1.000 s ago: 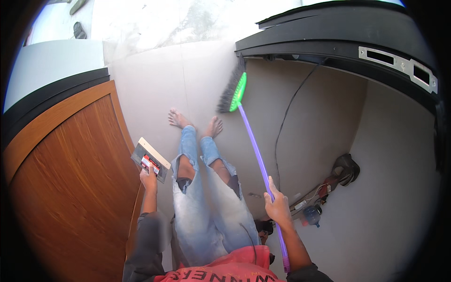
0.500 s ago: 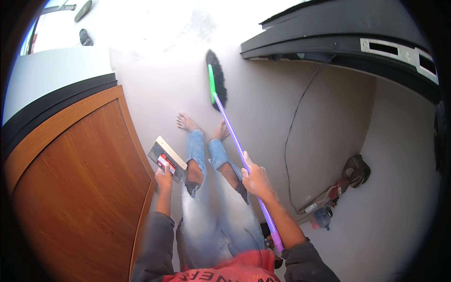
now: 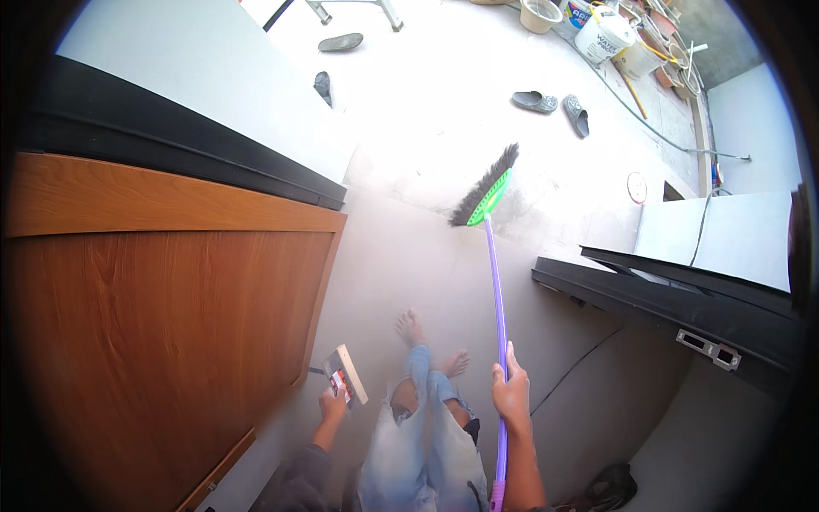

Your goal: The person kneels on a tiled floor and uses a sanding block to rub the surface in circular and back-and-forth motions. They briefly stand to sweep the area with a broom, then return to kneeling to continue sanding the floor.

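Note:
My right hand [image 3: 512,394] is closed around the purple handle of a broom [image 3: 496,299], thumb pointing up along it. The broom has a green head with dark bristles, which rests on the floor ahead, near the line where the beige floor meets a bright pale one. Down at the left, my left hand [image 3: 331,404] grips a wide scraper [image 3: 351,379] with a grey blade, a cream edge strip and a red label. The scraper is held beside my left knee, off the floor. My bare feet [image 3: 409,327] stand between the two tools.
A brown wooden door [image 3: 171,341] stands close on the left. To the right is a dark door frame [image 3: 631,299] with a metal lock plate [image 3: 708,350]. A cable [image 3: 576,369] crosses the floor. Beyond lie grey clogs [image 3: 535,102], a hose [image 3: 627,102] and several buckets [image 3: 604,36].
The broom head has moved forward and now turns bristles to the left and away. My view has tilted up, bringing the buckets and clogs into sight. Both hands keep their hold.

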The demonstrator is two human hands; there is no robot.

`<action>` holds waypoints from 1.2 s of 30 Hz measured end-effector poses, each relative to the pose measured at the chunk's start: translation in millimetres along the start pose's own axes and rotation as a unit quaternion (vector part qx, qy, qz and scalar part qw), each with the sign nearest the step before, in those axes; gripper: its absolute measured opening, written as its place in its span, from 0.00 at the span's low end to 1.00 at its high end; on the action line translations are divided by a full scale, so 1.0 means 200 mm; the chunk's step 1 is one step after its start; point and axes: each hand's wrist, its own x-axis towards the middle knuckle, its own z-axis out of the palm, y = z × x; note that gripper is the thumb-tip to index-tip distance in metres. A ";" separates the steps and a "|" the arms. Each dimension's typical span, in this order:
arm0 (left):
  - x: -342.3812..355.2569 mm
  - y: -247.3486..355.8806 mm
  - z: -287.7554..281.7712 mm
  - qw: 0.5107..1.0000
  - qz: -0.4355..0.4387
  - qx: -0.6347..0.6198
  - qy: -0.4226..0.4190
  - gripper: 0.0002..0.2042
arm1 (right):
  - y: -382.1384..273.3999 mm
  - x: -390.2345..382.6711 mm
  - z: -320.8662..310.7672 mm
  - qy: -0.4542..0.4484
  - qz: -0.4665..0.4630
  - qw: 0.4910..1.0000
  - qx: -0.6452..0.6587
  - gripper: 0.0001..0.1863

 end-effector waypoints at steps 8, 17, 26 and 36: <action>-0.08 -0.28 -0.06 0.987 -0.099 -0.126 0.029 0.11 | 0.33 -0.03 0.01 0.009 -0.078 0.989 -0.123 0.34; -0.01 -0.06 0.02 0.982 -0.121 -0.124 0.076 0.15 | -0.31 0.65 0.04 -0.093 0.111 0.923 0.356 0.33; 0.05 0.28 0.17 0.970 -0.142 -0.171 0.102 0.17 | -1.37 1.04 -0.26 -0.238 -0.244 0.928 0.150 0.37; -0.30 0.28 0.67 0.948 -0.180 -0.201 0.170 0.19 | -2.36 1.28 -0.09 -0.188 -0.487 0.851 -0.065 0.13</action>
